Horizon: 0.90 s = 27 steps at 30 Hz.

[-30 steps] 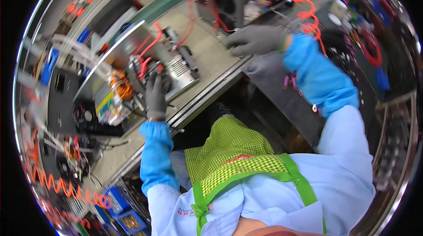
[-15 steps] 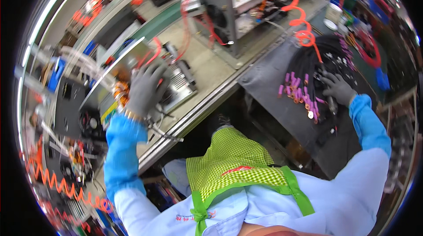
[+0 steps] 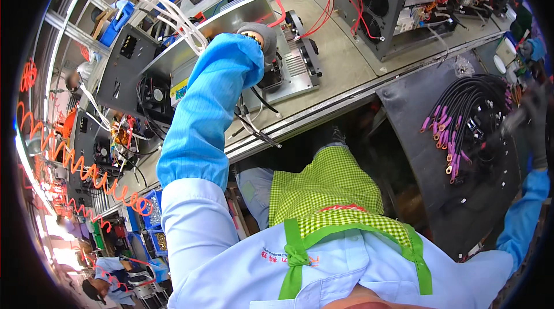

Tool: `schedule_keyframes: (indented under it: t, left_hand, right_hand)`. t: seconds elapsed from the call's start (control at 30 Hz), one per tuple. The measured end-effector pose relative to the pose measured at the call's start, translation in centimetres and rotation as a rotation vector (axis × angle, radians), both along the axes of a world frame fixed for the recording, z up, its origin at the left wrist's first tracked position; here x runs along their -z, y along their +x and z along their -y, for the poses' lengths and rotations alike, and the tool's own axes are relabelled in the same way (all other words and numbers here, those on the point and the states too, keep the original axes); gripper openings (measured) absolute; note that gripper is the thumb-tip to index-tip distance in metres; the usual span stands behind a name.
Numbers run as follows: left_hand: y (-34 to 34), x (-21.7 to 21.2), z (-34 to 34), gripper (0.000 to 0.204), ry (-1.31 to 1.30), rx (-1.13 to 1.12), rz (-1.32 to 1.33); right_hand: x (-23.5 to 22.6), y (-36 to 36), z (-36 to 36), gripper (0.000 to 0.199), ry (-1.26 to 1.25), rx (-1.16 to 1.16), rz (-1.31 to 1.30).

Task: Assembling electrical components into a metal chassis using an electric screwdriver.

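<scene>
My left hand (image 3: 258, 33), in a grey glove, reaches into an open metal chassis (image 3: 298, 85) on the bench. Its fingers are mostly hidden by the wrist and blue oversleeve, so I cannot see what they touch. Beside it are a finned heatsink (image 3: 295, 55) and black components. At the far right, my right hand (image 3: 530, 115) is smeared by motion, and whether it holds anything is unclear. It is nearest to a bundle of black cables (image 3: 470, 92) with purple sleeves and copper ring lugs (image 3: 449, 169), lying on a black mat (image 3: 424, 141).
A grey cabinet with fans (image 3: 374, 12) and red wires stands at the back of the bench. White cables (image 3: 176, 15) rise left of the chassis. An orange coiled hose (image 3: 75, 165) hangs at left. Another person (image 3: 109, 277) is at lower left.
The view has swung, so bench and cables sit farther right. My right hand has left the black tool by the cables and moved right. My left hand has turned down into the chassis.
</scene>
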<state>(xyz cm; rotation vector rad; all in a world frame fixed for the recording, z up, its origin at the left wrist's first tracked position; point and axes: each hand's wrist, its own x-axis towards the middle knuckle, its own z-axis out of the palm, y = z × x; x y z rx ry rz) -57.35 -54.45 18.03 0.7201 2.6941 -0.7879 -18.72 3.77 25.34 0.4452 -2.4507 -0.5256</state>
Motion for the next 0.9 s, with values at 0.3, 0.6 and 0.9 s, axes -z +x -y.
schedule_keyframes:
  t: [0.3,0.6,0.9]
  left_hand:
    - [-1.6,0.9,-0.9,0.038,-0.138,-0.016,0.18]
    - [-0.1,0.8,-0.3,0.029,-0.021,0.03,0.116]
    - [-0.1,1.2,0.6,0.027,-0.031,0.013,0.089]
  right_hand:
    - [3.6,-12.7,17.2,0.052,-0.875,0.018,0.642]
    - [14.0,-21.9,25.7,0.046,-0.665,-0.242,0.597]
    - [13.4,-25.7,27.9,0.047,-0.434,-0.142,0.457]
